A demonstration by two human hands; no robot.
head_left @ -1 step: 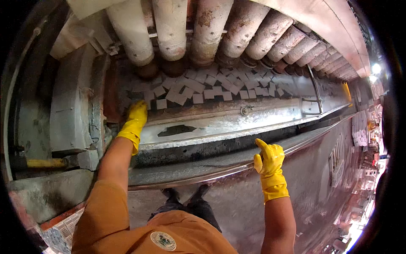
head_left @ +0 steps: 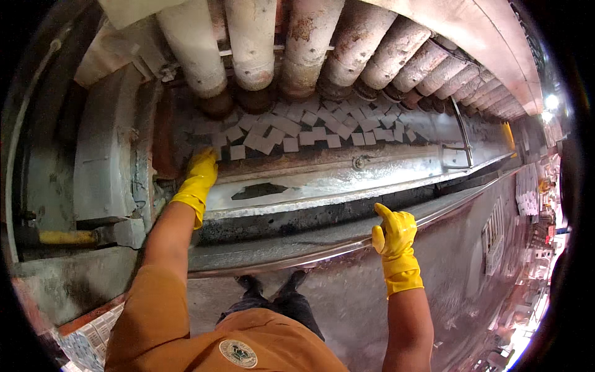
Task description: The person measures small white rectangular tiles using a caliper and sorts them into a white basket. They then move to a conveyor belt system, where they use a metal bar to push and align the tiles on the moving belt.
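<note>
Both my hands wear yellow rubber gloves. My left hand (head_left: 201,175) reaches over the ledge of the machine, fingers stretched forward. Its fingertips are beside the near left edge of a spread of pale, flat, squarish pieces (head_left: 266,141); their exact contact is hidden. Many of these pieces lie scattered and partly overlapping on a dark surface under the pipes. My right hand (head_left: 396,235) hovers near the metal rail (head_left: 322,255), holding nothing, with index finger and thumb apart.
A row of thick, stained pipes (head_left: 307,46) hangs over the pieces. A wet metal ledge (head_left: 322,180) with a ragged hole (head_left: 260,191) borders a dark trough (head_left: 297,220). At left rests a hammer with a yellow handle (head_left: 68,238). Farther right stands a black metal bracket (head_left: 463,136).
</note>
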